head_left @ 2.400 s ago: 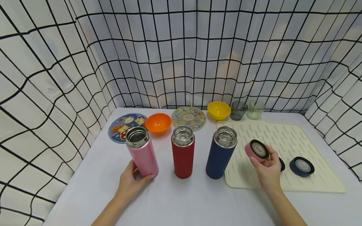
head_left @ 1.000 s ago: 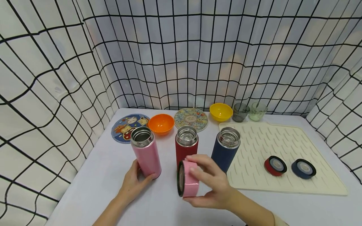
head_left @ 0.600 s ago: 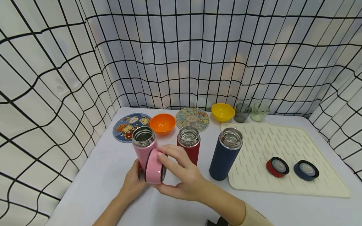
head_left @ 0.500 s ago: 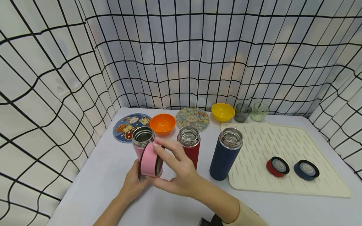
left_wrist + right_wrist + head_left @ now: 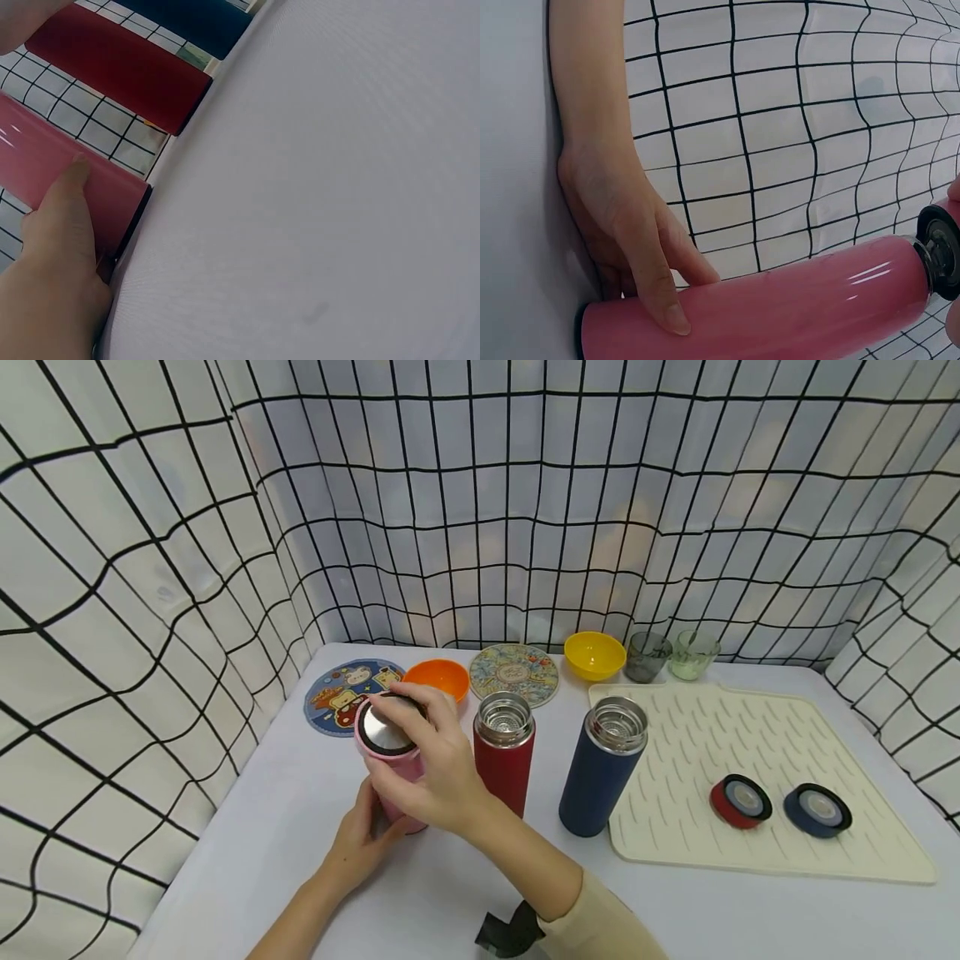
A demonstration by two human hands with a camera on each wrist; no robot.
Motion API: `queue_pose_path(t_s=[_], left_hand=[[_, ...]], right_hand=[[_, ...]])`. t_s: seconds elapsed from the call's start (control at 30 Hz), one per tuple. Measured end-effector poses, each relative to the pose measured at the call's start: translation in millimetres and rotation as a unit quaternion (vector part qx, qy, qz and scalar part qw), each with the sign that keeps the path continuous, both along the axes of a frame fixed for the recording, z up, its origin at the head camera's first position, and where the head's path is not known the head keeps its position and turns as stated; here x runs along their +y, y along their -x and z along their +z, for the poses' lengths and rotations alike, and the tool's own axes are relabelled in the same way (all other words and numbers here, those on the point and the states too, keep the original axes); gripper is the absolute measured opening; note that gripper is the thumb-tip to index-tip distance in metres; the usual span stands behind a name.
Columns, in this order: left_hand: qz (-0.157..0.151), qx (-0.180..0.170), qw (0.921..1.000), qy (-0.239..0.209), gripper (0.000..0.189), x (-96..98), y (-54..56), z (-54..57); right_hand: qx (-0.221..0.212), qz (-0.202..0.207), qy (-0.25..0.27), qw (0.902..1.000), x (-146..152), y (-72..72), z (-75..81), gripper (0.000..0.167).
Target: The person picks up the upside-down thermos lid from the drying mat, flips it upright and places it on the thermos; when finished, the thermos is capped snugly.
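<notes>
A pink thermos bottle [image 5: 780,307] stands upright on the white table, and my left hand [image 5: 351,850] grips it near the base. My right hand [image 5: 444,770] holds its pink lid [image 5: 386,731] by the sides, silver top up, at the bottle's mouth. In the right wrist view the lid sits slightly tilted against the steel neck, a narrow gap showing. The bottle's mouth is hidden in the head view. Close to the right of this bottle are a red thermos bottle [image 5: 504,772] and a navy thermos bottle [image 5: 600,777], both uncapped.
A red lid [image 5: 741,802] and a navy lid [image 5: 817,810] lie on the cream mat [image 5: 697,727] at right. Along the back are an orange bowl [image 5: 441,675], a yellow bowl [image 5: 595,656], two glasses and two round patterned mats. Black netting [image 5: 487,518] surrounds the table.
My right hand has carried the pink lid from the cream mat leftward to the pink bottle, turned it over and raised it onto the mouth. My left hand keeps its grip on the bottle.
</notes>
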State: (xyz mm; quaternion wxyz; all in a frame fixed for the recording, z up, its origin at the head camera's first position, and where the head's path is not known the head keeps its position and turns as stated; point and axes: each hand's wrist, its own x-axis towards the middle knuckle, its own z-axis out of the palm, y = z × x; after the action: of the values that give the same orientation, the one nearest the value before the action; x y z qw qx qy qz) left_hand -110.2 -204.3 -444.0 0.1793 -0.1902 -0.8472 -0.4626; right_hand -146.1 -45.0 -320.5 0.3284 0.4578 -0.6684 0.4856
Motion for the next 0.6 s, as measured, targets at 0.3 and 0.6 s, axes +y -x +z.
queue_pose_path(t_s=[0.3,0.6], left_hand=[[0.003,-0.030,0.9995,-0.013,0.068,-6.6,9.3,-19.9],[0.018,-0.045,0.9988,0.002,0.067,-7.9,10.6,-22.9]], right_hand=[[-0.018,0.002,0.018,0.9997,-9,13.9,-3.1,0.047],[-0.064,0.014,0.029,0.9974,-14,23.8,-4.8,0.042]])
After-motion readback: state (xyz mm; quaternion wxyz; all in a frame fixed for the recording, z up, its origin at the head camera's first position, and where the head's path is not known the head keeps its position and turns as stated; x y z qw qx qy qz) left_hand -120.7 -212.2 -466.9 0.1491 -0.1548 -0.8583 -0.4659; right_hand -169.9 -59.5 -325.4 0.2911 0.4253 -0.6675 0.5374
